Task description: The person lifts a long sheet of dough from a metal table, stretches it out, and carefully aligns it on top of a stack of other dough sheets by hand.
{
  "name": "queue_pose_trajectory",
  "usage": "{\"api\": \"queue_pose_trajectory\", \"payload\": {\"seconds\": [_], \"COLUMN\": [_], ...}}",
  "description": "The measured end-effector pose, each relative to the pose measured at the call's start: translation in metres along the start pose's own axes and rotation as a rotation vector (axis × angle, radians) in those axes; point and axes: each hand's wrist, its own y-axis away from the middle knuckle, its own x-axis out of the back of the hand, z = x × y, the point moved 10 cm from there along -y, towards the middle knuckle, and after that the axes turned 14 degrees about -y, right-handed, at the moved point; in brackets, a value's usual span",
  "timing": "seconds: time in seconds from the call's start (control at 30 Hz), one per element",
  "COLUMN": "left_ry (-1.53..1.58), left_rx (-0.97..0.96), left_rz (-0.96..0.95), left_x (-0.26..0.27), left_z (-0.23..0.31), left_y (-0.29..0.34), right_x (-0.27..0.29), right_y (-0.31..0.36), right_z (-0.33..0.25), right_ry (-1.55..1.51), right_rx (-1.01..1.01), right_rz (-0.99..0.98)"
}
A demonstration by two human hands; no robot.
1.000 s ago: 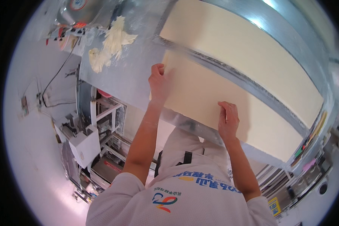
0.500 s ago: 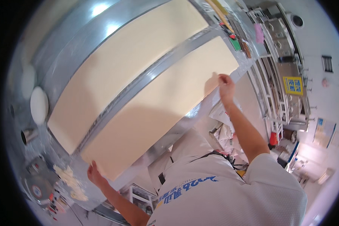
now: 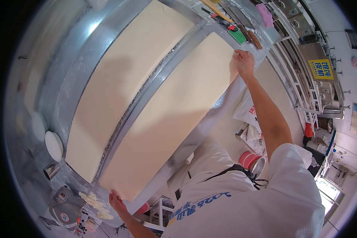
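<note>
Two long, pale sheets of rolled dough lie side by side on the metal table. My hands are at opposite ends of the nearer dough sheet (image 3: 170, 115). My right hand (image 3: 245, 63) pinches its right end with bent fingers, close to the near corner. At the left end, my left hand (image 3: 118, 202) has its fingertips closed on the edge. The sheet lies mostly flat, with a shadow across its middle. Neither hand touches the farther dough sheet (image 3: 119, 87).
Dough scraps (image 3: 97, 205) lie near my left hand beside a grey machine (image 3: 63, 210). A white oval piece (image 3: 54, 146) and a metal cylinder (image 3: 51, 170) stand at the left. A green scraper (image 3: 237, 36) and wooden-handled tools (image 3: 254, 39) lie past my right hand.
The view has turned and shifted. My right hand has gone from the sheet's long near edge to its right end. My left hand stays at the left end.
</note>
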Motion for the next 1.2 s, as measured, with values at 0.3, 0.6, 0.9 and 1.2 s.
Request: {"api": "queue_pose_trajectory", "payload": {"seconds": [0.3,0.6,0.9,1.2], "left_ry": [0.003,-0.278,-0.434,-0.971], "left_rx": [-0.085,-0.167,-0.193,-0.604], "left_rz": [0.030,0.276,0.238,0.555], "left_x": [-0.027,-0.022,-0.002,-0.042], "left_z": [0.019,0.031,0.046,0.112], "left_y": [0.022,0.035,0.036,0.051], "right_x": [0.000,0.004,0.015,0.020], "right_y": [-0.016,-0.013,-0.009,0.008], "right_z": [0.028,0.016,-0.007,-0.047], "right_ry": [-0.259,-0.417,-0.499,-0.539], "right_rx": [-0.145,-0.269,-0.249,-0.141], "right_rz": [-0.099,-0.093,-0.270,-0.297]}}
